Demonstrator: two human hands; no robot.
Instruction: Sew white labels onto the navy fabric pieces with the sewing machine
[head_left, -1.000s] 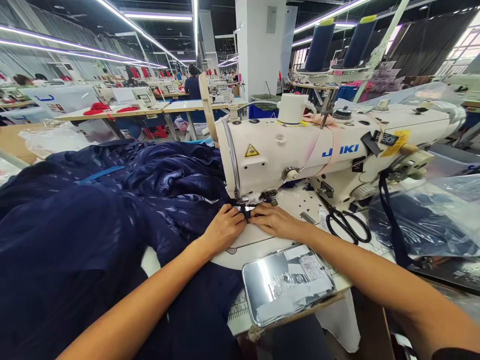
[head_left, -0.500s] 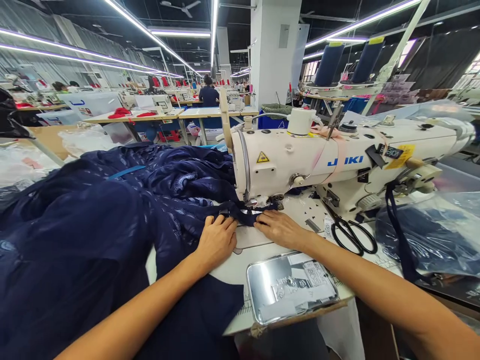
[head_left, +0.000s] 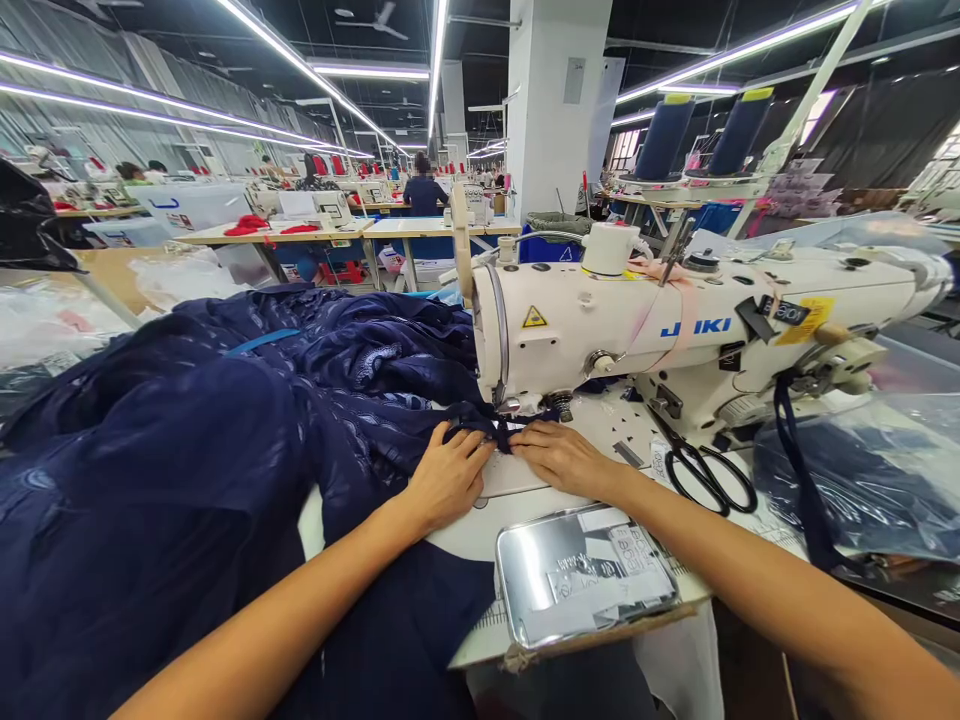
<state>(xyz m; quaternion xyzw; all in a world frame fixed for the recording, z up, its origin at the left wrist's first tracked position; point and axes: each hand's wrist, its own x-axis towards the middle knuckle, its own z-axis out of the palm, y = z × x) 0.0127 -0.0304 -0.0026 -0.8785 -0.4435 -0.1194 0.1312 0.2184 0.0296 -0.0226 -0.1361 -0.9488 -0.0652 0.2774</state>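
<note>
A large heap of navy fabric (head_left: 225, 430) with a pale woven pattern covers the left side. Its narrow edge runs under the needle area of a white sewing machine (head_left: 547, 335). Just in front of the needle, my left hand (head_left: 448, 475) has its fingers bent over the fabric edge, pressing it to the machine bed. Close by on the right, my right hand (head_left: 561, 460) pinches the same strip with its fingertips. Only a small gap separates the two hands. The fingertips are partly hidden in the dark cloth.
Black-handled scissors (head_left: 709, 475) lie right of my right hand. A metal tin lid (head_left: 585, 575) holding white labels sits at the table's front edge. Plastic-wrapped navy cloth (head_left: 862, 475) is at far right. Thread cones (head_left: 664, 135) stand behind; a person (head_left: 424, 190) sits farther back.
My left hand has slid right, toward my right hand, and the fabric between them has bunched together. My right hand stays nearly in place. The whole view has shifted slightly.
</note>
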